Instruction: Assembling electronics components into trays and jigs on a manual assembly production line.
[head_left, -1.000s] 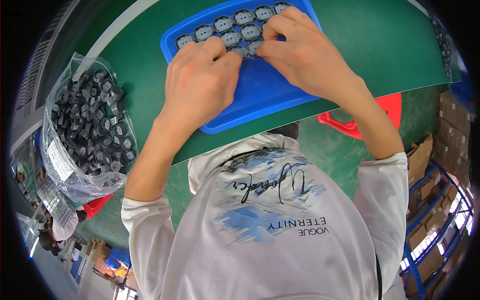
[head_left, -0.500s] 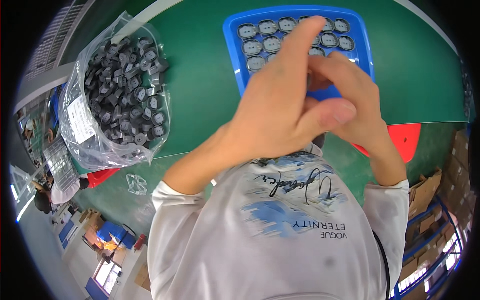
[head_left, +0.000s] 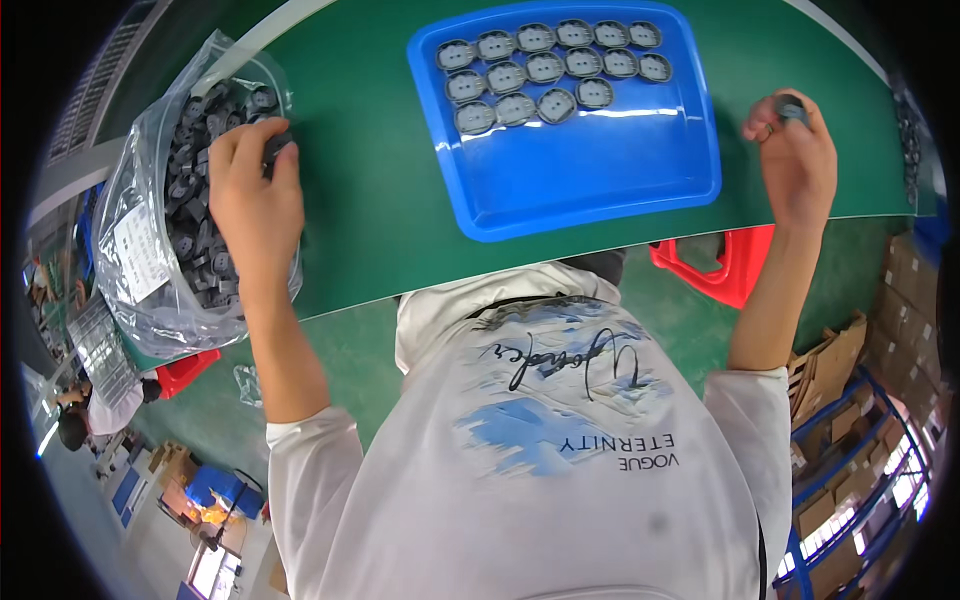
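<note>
Sixteen grey plastic pieces (head_left: 545, 67) sit in the one blue tray (head_left: 560, 170), filling its far part in three rows of six, six and four; the front row stops short of the tray's right side. Each is a rounded oblong with a dark rim and a paler, ridged face marked by small dark dots. Their faces point up, and their long axes run roughly along the tray's long side, though the third piece of the front row is turned slantwise. Right of the tray, over the green counter (head_left: 360, 210), the right hand (head_left: 800, 165) has its fingers curled, pinching one dark grey piece (head_left: 791, 109); which way that piece faces cannot be told. Left of the tray stands one clear plastic bag (head_left: 185, 325) of loose grey pieces (head_left: 190, 185), heaped at all angles and too overlapped to count. The left hand (head_left: 252, 190) is at the bag's mouth, its thumb and fingers bent around a grey piece (head_left: 275, 145); whether they grip it cannot be told. One white label (head_left: 142, 250) is on the bag.
</note>
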